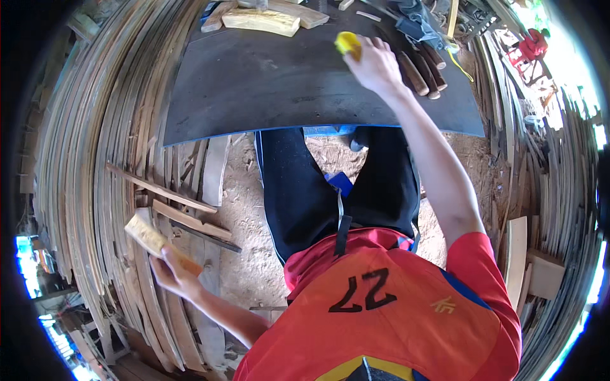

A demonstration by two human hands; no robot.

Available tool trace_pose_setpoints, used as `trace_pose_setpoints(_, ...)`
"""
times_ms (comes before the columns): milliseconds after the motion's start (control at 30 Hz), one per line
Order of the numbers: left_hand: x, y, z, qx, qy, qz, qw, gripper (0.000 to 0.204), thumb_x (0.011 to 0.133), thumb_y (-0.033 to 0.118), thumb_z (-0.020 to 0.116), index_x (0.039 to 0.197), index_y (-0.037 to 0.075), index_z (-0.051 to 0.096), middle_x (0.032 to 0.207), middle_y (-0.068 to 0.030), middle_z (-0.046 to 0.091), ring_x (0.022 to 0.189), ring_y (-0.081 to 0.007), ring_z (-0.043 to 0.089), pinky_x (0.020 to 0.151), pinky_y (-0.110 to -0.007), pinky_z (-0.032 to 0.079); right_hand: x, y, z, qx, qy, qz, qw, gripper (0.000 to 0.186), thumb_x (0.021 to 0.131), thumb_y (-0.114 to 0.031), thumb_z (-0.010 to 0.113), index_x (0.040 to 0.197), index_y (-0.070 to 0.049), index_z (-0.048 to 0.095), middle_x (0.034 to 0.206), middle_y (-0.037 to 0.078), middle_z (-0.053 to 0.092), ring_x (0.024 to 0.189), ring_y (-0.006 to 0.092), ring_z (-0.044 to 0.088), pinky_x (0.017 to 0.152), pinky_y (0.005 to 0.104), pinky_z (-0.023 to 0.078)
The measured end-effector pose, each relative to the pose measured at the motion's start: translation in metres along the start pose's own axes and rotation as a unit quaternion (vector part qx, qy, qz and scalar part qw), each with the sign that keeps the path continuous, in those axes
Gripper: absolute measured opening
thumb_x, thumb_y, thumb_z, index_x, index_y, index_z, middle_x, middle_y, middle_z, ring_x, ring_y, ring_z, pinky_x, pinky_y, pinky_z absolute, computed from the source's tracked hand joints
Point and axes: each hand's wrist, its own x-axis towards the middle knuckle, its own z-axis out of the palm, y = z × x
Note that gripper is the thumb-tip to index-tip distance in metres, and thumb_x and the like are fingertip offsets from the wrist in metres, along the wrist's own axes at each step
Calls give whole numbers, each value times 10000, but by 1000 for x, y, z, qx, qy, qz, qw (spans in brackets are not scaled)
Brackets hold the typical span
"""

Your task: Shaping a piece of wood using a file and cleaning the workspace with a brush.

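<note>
My left hand [175, 273] is out to the left, away from the table, with its fingers closed round a pale wooden block [145, 233]. Over the dark tabletop [254, 89], my right hand [375, 63] is closed on a small rounded yellow object [347, 43]; its exact kind does not show. Just right of that hand lie several tools with brown wooden handles [414, 75], side by side. Other pale wooden pieces [261, 22] rest at the table's far edge.
Long wooden strips [95, 146] are stacked at the left, and more strips [565, 209] line the right. Loose slats [190, 219] lie beside my left leg. A blue-grey cloth [419, 22] sits at the far right of the table. A red object [532, 47] stands beyond.
</note>
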Motion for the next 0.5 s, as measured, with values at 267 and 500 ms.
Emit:
trace_pose_setpoints(267, 34, 8, 39, -40, -32, 98, 994, 335, 1050, 311, 634, 1115, -15, 671, 928, -73, 633, 838, -159, 561, 683, -336, 453, 12, -184, 25, 155, -139, -120, 971, 449, 987, -361, 544, 1234, 0, 644, 1218, 172, 658, 1170, 301, 627, 1015, 478, 501)
trace_pose_setpoints(500, 25, 31, 19, -53, 73, 13, 996, 512, 1008, 389, 641, 1330, -9, 644, 1127, -149, 671, 968, -238, 613, 813, -415, 519, -16, -192, -11, 107, -245, -250, 931, 528, 1013, -435, 595, 1435, -120, 552, 1264, 173, 637, 1210, 277, 619, 1030, 497, 505)
